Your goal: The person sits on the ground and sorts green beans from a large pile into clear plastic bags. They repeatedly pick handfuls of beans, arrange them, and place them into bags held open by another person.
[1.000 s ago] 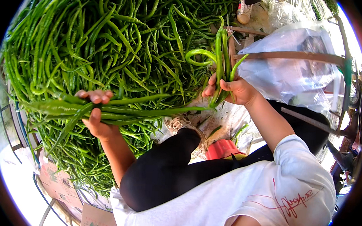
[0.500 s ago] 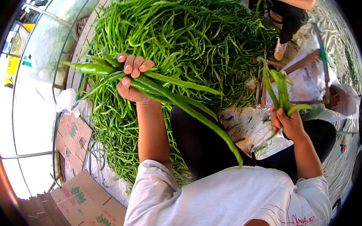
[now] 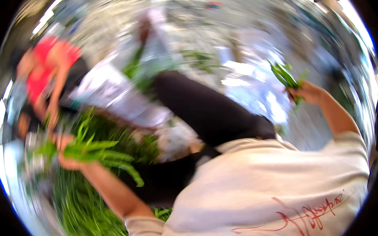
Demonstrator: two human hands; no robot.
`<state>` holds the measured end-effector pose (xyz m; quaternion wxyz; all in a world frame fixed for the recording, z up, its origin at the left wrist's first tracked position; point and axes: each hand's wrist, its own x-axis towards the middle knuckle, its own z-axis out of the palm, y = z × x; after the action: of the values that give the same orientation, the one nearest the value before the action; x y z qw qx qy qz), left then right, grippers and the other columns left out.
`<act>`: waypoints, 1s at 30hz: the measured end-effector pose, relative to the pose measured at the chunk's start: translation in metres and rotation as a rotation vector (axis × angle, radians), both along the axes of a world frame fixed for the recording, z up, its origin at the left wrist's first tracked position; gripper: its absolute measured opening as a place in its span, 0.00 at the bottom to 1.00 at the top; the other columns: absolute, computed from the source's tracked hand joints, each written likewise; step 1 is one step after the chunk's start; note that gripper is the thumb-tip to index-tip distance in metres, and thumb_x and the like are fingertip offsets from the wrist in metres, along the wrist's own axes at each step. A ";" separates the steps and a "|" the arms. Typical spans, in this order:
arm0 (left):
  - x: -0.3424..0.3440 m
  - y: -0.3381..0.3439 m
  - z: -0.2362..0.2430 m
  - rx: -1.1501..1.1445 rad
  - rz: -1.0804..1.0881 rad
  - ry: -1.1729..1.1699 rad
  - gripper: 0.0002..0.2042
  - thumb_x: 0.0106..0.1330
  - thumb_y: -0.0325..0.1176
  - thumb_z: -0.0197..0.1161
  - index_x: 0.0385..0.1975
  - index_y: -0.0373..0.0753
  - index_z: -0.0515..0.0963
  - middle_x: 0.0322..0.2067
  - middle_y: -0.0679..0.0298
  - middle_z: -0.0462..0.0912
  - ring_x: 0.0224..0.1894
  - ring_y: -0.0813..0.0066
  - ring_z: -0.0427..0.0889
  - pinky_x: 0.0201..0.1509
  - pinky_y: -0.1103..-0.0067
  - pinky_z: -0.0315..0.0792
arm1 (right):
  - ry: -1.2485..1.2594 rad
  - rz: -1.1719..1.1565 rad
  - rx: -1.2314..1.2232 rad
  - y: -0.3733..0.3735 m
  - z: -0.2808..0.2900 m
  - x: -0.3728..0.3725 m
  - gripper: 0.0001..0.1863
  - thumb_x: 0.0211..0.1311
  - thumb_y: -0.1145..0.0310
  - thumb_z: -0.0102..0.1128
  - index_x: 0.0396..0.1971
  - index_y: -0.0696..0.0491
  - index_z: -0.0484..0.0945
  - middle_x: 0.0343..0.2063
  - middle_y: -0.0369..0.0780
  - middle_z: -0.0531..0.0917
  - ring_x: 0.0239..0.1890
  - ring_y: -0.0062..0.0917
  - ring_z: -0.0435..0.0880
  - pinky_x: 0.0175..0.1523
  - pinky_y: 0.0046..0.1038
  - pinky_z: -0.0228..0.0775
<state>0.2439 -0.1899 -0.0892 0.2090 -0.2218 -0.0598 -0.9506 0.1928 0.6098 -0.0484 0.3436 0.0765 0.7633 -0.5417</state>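
At the left, my left hand (image 3: 67, 160) is closed around a thick bunch of long green chili peppers (image 3: 99, 153), whose ends fan out on both sides of the fist. Below that hand spreads the large pile of green peppers (image 3: 81, 208), smeared by motion. My right hand (image 3: 311, 93) reaches out to the far right, its fingers wrapped round a smaller bunch of green peppers (image 3: 284, 75) that points up and left. Shiny clear plastic (image 3: 255, 93) lies on the ground left of the right hand.
Another person in a red top (image 3: 43, 67) bends over at the left, close to my left hand. A whitish plastic bag (image 3: 118, 94) lies beyond my bent leg (image 3: 206, 108). Some green peppers (image 3: 200, 59) lie farther out on the pale ground.
The whole view has swung to the right and blurred; the pile now shows at lower left. My right arm is stretched farther out to the right. Both hands keep their peppers.
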 end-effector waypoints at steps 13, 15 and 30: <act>-0.020 -0.035 -0.140 -0.730 0.367 -0.822 0.19 0.61 0.31 0.55 0.49 0.26 0.71 0.44 0.54 0.75 0.52 0.59 0.72 0.63 0.66 0.63 | -1.057 -0.524 -0.244 0.054 -0.148 0.609 0.18 0.59 0.63 0.60 0.45 0.58 0.76 0.44 0.47 0.81 0.48 0.38 0.79 0.54 0.40 0.68; -0.019 -0.049 -0.135 -0.756 0.346 -0.799 0.18 0.61 0.31 0.55 0.49 0.26 0.72 0.45 0.53 0.76 0.53 0.58 0.72 0.64 0.65 0.63 | -0.964 -0.351 -0.025 0.039 -0.193 0.627 0.18 0.57 0.60 0.61 0.42 0.56 0.78 0.41 0.48 0.81 0.45 0.39 0.80 0.50 0.41 0.69; -0.021 -0.006 -0.089 -0.527 0.171 -0.705 0.18 0.57 0.24 0.59 0.48 0.35 0.66 0.36 0.59 0.70 0.37 0.67 0.71 0.52 0.66 0.65 | -0.683 1.165 0.990 0.119 -0.238 0.351 0.14 0.53 0.58 0.61 0.29 0.55 0.81 0.32 0.46 0.83 0.37 0.45 0.81 0.42 0.41 0.74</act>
<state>0.2231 -0.1959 -0.1778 0.1903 0.0760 -0.3855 -0.8997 0.5437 0.7287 -0.2860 0.7077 -0.0284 0.6843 0.1734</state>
